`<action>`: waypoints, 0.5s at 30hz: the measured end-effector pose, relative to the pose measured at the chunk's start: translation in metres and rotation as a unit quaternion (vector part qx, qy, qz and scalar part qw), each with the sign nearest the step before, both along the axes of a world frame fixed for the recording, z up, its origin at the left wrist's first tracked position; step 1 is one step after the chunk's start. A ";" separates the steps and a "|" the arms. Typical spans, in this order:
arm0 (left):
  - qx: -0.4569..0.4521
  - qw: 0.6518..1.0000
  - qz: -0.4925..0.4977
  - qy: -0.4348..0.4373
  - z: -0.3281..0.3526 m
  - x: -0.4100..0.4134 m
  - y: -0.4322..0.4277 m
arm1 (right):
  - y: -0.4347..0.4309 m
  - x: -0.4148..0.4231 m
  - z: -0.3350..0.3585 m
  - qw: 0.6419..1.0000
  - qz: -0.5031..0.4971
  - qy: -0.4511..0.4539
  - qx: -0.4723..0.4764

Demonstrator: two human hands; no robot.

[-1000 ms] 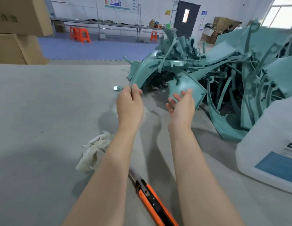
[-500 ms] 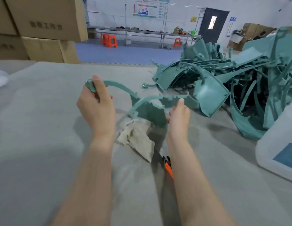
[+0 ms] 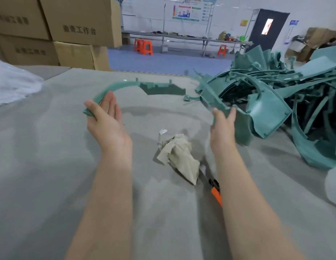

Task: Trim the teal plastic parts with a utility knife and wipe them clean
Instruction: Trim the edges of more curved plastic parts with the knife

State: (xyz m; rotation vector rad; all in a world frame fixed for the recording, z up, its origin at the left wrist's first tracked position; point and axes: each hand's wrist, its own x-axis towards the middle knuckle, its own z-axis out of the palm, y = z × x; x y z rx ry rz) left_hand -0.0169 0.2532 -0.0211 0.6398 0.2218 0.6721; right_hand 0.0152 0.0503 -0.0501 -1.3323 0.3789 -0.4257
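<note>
Hands raised over bench (image 3: 51,166), forearms out. R hand (image 3: 222,121) upright, fingers straight against pile (image 3: 266,111), grip unclear. L hand (image 3: 105,117) palm-up, thumb pinching end of curved part (image 3: 159,89). Rag (image 3: 178,152), knife (image 3: 216,194) btwn forearms.

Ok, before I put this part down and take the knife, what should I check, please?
1. The left hand grips one end of the curved teal part: ok.
2. The right hand grips its other end, close to the pile of teal parts; clear of the pile: cannot tell.
3. The utility knife lies on the table by the right forearm: ok; whether it is closed: cannot tell.
4. The rag lies between the forearms: ok.
5. Bare table in front for laying the part: ok.
</note>
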 end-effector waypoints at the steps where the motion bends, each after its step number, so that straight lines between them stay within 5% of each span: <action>1: 0.005 1.000 -0.007 0.004 0.000 0.001 0.001 | -0.007 0.003 0.005 1.000 0.020 -0.005 -0.008; 6: -0.040 0.999 -0.007 0.014 0.000 0.008 0.002 | -0.005 0.004 0.022 0.998 0.057 0.008 -0.013; 15: -0.279 0.960 -0.016 -0.036 -0.012 0.009 0.028 | 0.037 -0.020 -0.006 0.984 0.151 0.090 0.025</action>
